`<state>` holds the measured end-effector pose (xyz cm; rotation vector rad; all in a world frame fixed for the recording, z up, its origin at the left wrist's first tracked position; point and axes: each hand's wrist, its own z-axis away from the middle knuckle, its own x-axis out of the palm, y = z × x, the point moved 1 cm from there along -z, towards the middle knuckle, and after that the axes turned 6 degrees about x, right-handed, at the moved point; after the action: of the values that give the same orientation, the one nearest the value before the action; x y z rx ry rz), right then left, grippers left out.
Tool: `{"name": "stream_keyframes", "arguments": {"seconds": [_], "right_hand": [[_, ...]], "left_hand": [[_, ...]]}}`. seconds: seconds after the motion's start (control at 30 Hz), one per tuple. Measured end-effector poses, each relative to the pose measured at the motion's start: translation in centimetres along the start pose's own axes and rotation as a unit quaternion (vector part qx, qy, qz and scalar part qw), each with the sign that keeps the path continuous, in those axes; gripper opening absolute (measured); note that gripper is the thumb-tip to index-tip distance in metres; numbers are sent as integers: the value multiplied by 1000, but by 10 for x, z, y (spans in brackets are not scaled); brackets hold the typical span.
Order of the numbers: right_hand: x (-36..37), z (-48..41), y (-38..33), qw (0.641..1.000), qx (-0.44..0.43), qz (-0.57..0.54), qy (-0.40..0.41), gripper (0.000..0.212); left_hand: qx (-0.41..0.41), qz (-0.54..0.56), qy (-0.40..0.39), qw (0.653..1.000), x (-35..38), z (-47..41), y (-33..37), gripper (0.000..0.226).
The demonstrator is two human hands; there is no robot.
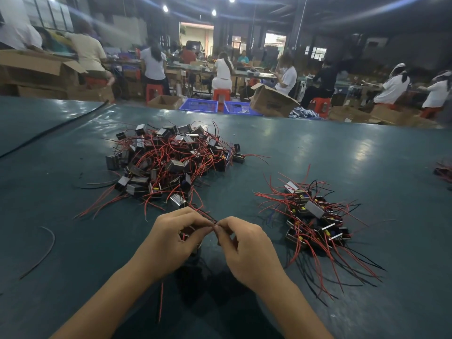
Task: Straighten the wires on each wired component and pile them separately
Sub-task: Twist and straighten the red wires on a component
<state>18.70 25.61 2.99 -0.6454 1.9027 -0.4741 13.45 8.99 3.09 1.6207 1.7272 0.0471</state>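
My left hand (175, 234) grips a small black wired component (186, 234), mostly hidden under its fingers. My right hand (241, 243) pinches that component's thin wires right beside the left fingertips, near the table's front middle. A red wire (160, 302) hangs down below my left wrist. Behind my hands lies a big tangled pile of components (171, 162) with red and black wires. To the right sits a smaller pile (315, 221) whose wires fan out toward the front right.
The work surface is a dark green table (318, 148). Loose wire offcuts (45, 250) lie at the left, and a black cable (56, 127) crosses the far left. A few more components (444, 171) show at the right edge. Seated workers, cardboard boxes and blue crates fill the background.
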Motion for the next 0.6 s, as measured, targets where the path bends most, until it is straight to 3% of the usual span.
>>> {"name": "stream_keyframes", "arguments": {"seconds": [0.6], "right_hand": [[-6,0,-4,1000,-11,22,1,18]], "left_hand": [[-15,-7,-11,1000,2,1,3,12]]}}
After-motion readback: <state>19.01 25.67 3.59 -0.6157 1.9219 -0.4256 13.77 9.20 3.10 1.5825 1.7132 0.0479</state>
